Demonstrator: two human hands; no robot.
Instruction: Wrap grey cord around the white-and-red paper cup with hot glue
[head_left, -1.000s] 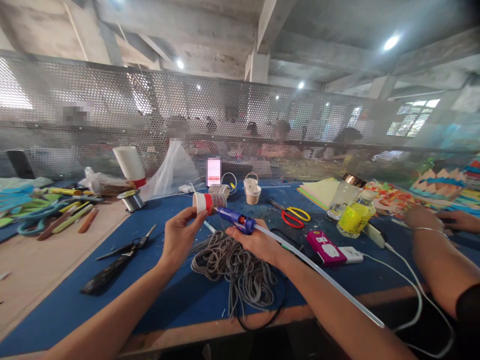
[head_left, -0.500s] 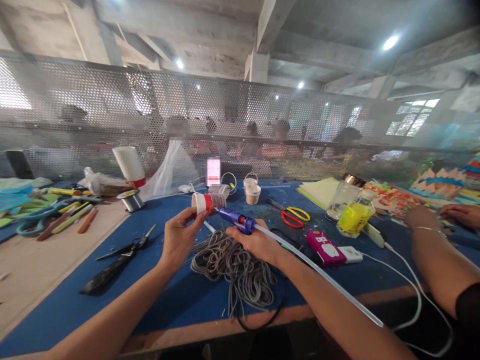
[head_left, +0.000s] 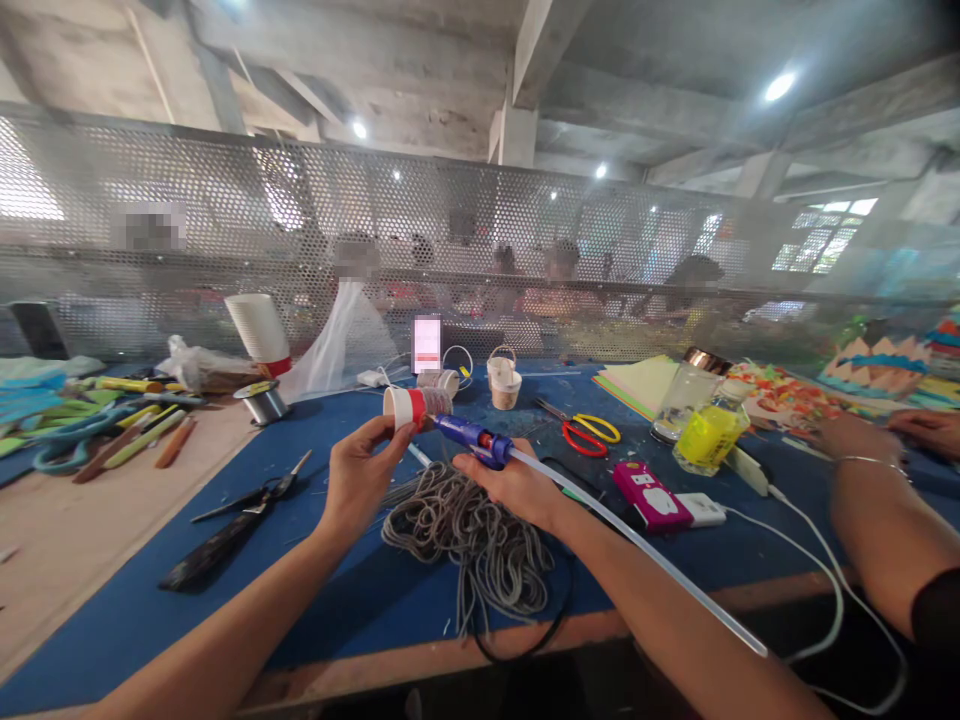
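My left hand is closed around a small white paper cup with a red band, lying sideways and partly wrapped in grey cord. My right hand grips a blue glue gun whose nozzle touches the cup's wrapped end. A long clear glue stick juts from the gun's back towards the lower right. A loose heap of grey cord lies on the blue table mat just below both hands.
Black scissors lie left of my hands, red-and-yellow scissors to the right. A pink charger, a glass and a yellow bottle stand nearby. Another person's arm rests at the right. A perforated screen closes the back.
My hands, the cup and the glue gun have barely moved. The other person's hands at the right have shifted a little.
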